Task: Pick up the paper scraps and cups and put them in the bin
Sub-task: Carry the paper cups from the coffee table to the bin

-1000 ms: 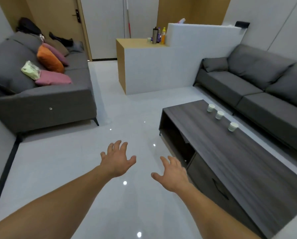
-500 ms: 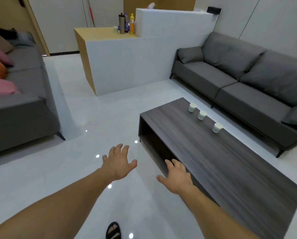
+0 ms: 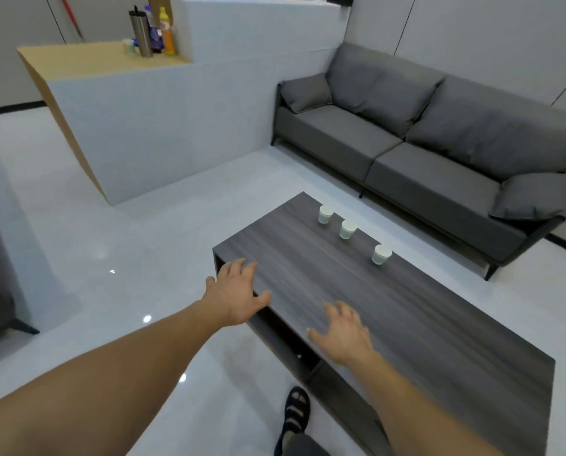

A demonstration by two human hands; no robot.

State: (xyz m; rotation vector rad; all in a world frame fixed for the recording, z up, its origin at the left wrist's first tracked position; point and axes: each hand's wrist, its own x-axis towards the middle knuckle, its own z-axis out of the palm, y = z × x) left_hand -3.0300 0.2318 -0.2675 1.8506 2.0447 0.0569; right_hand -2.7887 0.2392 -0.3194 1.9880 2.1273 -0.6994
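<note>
No readable text can be made out anywhere; the labels on the bottles point(image 3: 163, 31) on the wooden counter are too blurred.

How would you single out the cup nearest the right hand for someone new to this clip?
Find the dark coffee table in front of the grey sofa. Three white cups stand in a row near its sofa-side edge. Take the end cup nearest the camera, set apart from the other two by a wider gap.
</note>
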